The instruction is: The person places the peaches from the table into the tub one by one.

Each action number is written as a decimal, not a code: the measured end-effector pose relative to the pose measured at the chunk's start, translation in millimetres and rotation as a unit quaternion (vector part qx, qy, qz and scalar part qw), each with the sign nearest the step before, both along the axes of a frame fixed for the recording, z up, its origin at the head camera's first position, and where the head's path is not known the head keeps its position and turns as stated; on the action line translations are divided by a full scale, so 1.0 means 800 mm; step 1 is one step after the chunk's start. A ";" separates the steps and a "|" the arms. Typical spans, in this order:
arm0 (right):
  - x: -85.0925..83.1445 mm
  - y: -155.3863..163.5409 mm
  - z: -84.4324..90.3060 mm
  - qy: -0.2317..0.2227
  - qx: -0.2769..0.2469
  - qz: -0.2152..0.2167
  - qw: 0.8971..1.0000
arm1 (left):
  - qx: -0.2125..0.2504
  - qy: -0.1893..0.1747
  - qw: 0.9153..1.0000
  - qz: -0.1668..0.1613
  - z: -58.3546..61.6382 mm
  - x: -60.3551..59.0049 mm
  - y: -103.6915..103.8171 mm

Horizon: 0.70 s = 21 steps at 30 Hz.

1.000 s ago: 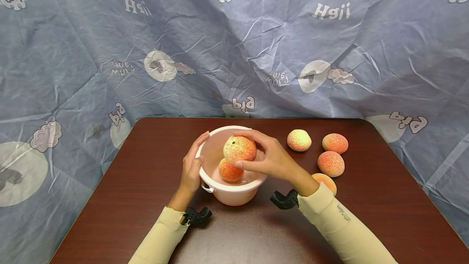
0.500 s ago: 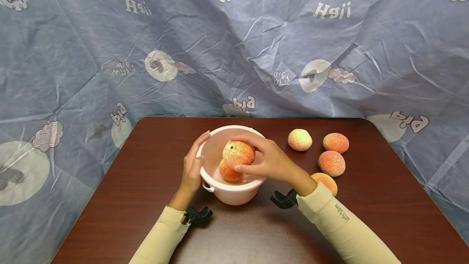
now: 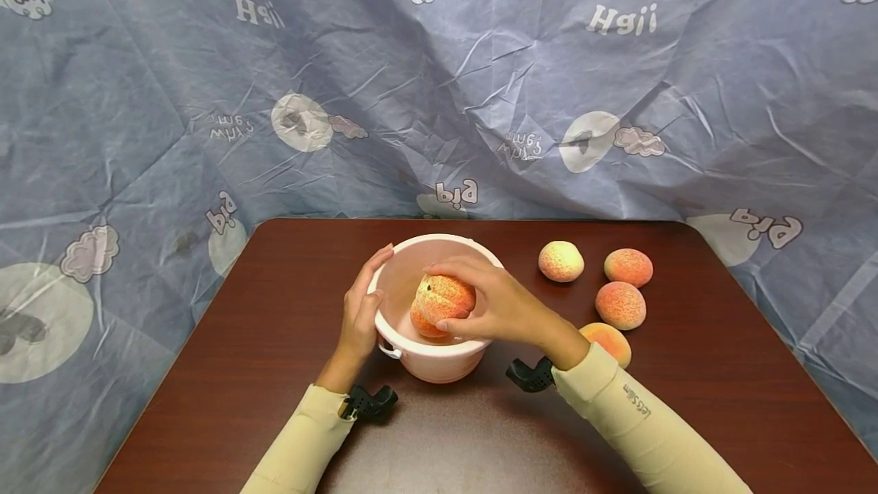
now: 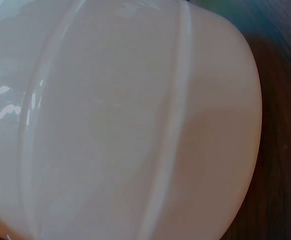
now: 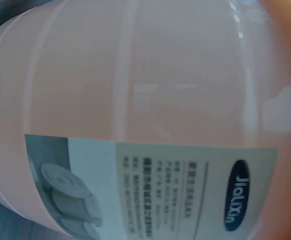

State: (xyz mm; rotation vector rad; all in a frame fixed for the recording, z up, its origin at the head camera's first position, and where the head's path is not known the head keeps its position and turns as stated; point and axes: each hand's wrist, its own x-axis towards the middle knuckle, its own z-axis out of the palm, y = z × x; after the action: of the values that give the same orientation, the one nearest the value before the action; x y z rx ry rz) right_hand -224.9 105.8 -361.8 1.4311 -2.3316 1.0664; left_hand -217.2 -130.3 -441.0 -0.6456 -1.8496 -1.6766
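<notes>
A pale pink bucket point(image 3: 453, 360) stands on the brown table point(image 3: 274, 372) near the front middle. My right hand point(image 3: 480, 307) grips a peach point(image 3: 442, 297) inside the bucket's mouth, resting on another peach point(image 3: 420, 324) below it. My left hand point(image 3: 360, 311) holds the bucket's left rim, thumb up at the edge. The left wrist view is filled by the bucket's wall point(image 4: 125, 125). In the right wrist view the bucket's wall point(image 5: 150, 85) carries a printed label point(image 5: 150, 190).
Three peaches point(image 3: 561, 261) point(image 3: 627, 267) point(image 3: 620, 305) lie on the table to the right of the bucket, and one more peach point(image 3: 610, 341) sits behind my right wrist. A blue printed cloth point(image 3: 439, 82) hangs behind and around the table.
My right hand has lowered the peach from above the rim down into the bucket, onto the peach inside. My left hand has stayed on the rim.
</notes>
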 end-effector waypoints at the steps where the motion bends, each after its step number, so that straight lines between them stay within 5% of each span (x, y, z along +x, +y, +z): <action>1: 0.000 0.000 0.000 0.003 0.004 0.000 1.000 | 0.000 0.002 1.000 0.000 0.000 0.000 0.000; 21: -0.001 -0.003 0.004 0.017 0.058 0.020 0.998 | -0.008 -0.001 1.000 0.011 0.000 0.001 0.000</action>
State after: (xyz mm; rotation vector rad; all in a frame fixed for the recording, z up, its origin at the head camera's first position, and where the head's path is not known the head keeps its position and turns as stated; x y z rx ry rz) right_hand -225.4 103.2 -358.6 1.5304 -2.3856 0.9224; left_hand -216.8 -130.0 -440.7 -0.6288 -1.8655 -1.6515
